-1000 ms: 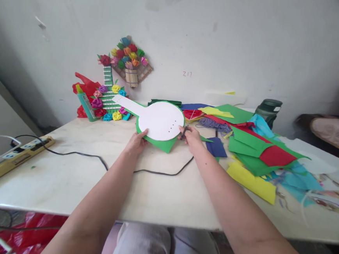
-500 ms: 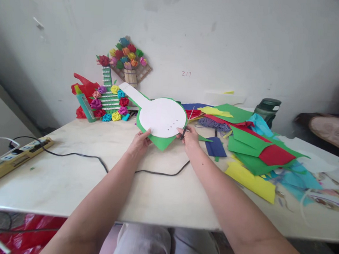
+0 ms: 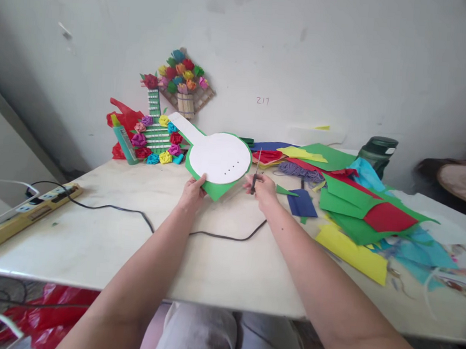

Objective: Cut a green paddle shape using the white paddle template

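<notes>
My left hand (image 3: 194, 191) pinches the lower edge of a white banjo-shaped cutout (image 3: 218, 154), round with a long neck pointing up and left. Several small dark holes show near its lower right. Behind it lies green paper (image 3: 216, 191), sticking out past the white edge at the bottom and left. My right hand (image 3: 264, 190) grips scissors (image 3: 256, 179) by the handles, with the blades pointing up, just right of the cutout and apart from it.
Paper-flower crafts (image 3: 159, 136) and a glue bottle (image 3: 123, 141) stand at the back left. Coloured paper sheets (image 3: 347, 199), purple yarn (image 3: 300, 171) and a dark green bottle (image 3: 377, 153) crowd the right. A black cord (image 3: 228, 238) runs from a power strip (image 3: 40, 210) across the table.
My right hand with the scissors has drawn away from the cutout's right edge, opening a small gap. The cutout has turned slightly in my left hand. The whole view has shifted a little.
</notes>
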